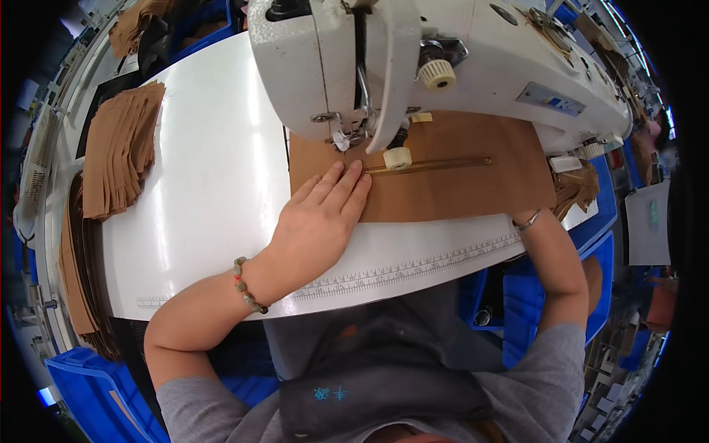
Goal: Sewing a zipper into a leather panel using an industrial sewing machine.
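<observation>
A brown fabric panel [443, 198] with a brass-toothed zipper [450, 163] set into it lies on the white table, under the head of a white sewing machine [502, 44]. My left hand [316, 220] rests flat on the panel's left part, fingers stretched out and their tips just in front of the needle area [343, 140]. On the right, my right forearm [557, 258] reaches up to the panel. Its wrist wears a metal band [528, 221]. Beyond the wrist the brown cloth covers my right hand, so its fingers are hidden.
A fanned stack of brown fabric pieces [122, 151] lies at the table's left, with more pieces [76, 266] hanging over that edge. A printed ruler strip [413, 268] follows the near edge. Blue bins [100, 391] stand below on both sides. Bunched brown cloth [576, 186] sits at right.
</observation>
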`<state>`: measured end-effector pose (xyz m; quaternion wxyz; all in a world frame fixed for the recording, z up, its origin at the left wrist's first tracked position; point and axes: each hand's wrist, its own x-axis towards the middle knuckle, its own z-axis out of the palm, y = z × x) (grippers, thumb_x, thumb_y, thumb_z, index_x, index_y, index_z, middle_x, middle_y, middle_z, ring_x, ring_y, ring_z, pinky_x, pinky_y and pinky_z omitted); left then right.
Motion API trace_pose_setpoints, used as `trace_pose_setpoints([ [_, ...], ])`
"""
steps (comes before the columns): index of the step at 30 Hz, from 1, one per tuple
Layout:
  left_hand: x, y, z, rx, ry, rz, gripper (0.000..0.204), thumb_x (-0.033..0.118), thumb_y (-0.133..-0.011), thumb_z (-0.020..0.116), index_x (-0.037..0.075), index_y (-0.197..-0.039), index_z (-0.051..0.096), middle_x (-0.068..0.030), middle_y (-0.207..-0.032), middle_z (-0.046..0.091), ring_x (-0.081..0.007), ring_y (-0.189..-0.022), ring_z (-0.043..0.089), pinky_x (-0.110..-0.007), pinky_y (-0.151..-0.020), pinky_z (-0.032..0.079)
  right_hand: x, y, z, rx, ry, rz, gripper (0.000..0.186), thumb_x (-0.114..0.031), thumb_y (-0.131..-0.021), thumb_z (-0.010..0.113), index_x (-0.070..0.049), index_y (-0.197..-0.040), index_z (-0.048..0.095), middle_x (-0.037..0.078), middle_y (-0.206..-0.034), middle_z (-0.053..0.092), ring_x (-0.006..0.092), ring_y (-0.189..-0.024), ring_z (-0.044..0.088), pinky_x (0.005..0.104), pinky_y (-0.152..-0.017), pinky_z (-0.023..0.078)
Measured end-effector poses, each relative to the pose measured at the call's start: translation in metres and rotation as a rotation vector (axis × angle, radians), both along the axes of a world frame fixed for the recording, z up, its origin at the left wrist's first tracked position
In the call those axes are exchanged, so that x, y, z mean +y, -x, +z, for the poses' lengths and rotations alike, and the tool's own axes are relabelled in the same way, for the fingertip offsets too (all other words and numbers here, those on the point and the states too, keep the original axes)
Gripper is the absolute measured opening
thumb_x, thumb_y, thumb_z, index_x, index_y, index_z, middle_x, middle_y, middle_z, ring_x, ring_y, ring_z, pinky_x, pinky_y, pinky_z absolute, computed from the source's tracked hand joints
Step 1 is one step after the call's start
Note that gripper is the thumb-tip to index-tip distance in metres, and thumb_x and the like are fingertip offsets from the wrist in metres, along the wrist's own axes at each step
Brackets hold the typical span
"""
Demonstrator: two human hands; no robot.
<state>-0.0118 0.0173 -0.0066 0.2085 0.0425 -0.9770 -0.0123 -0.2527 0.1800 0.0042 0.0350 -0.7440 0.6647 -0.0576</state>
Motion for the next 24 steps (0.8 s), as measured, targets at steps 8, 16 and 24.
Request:
trace_pose_setpoints([
  [8, 0.000, -0.001, -0.002, 0.099, 0.000, -0.036, 0.051, -0.002, -0.082, 0.064, -0.005, -0.132, 0.064, -0.0195, -0.135, 0.067, -0.0324, -0.128, 0.065, -0.039, -0.105, 0.054, -0.031, 0.022, -0.010, 0.097, 0.170, -0.084, 0.031, -0.021, -0.091, 0.073, -0.003, -0.116, 0.072, 0.017, -0.113, 0.072, 0.0335, -0.103, 0.070, 0.0450, -0.091, 0.055],
  [16, -0.003, -0.008, -0.003, 0.009, 0.084, -0.027, 0.048, 0.003, -0.086, 0.062, -0.006, -0.133, 0.063, -0.0206, -0.138, 0.066, -0.0328, -0.126, 0.066, -0.040, -0.104, 0.054, -0.044, 0.056, -0.009, 0.201, 0.360, -0.180, 0.029, -0.020, -0.092, 0.072, -0.003, -0.115, 0.073, 0.016, -0.111, 0.073, 0.0333, -0.101, 0.070, 0.0449, -0.090, 0.054],
  [24, -0.007, -0.005, 0.023, -0.129, 0.058, 0.111, 0.040, 0.005, -0.089, 0.061, -0.002, -0.128, 0.066, -0.0156, -0.130, 0.071, -0.0284, -0.117, 0.070, -0.037, -0.090, 0.060, 0.041, -0.010, 0.109, -0.129, -0.383, -0.086, 0.038, -0.029, -0.085, 0.080, -0.002, -0.111, 0.074, 0.019, -0.114, 0.071, 0.0364, -0.110, 0.067, 0.0437, -0.090, 0.053],
])
